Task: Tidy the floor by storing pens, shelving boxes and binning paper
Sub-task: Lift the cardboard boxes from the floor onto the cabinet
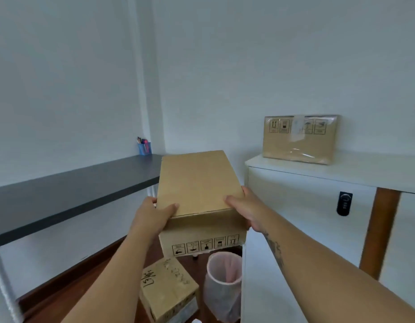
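Gripping the carried box at its near corners, the person holds it at chest height. The left hand and the right hand each lay a thumb on the top face and wrap their fingers round a side, so both hands grasp the carton and neither is free. The box hangs in the air between the dark shelf on the left and the white cabinet on the right, touching neither.

Below it, the floor box, with handwriting on its lid, sits on the wooden floor just beside the waste bin, which has a pale liner; what lies inside cannot be told. Farther off, the wrapped box stands on top of the cabinet against the wall. In the far corner of the shelf, the pen cup holds pens.

By count there are three boxes, one bin and one cup; the pens are too small to number. The pens appear stored and no loose paper shows on the visible floor, so those parts look done. The shelving seems about a third complete: one box is placed, one is in hand, one is not yet lifted.
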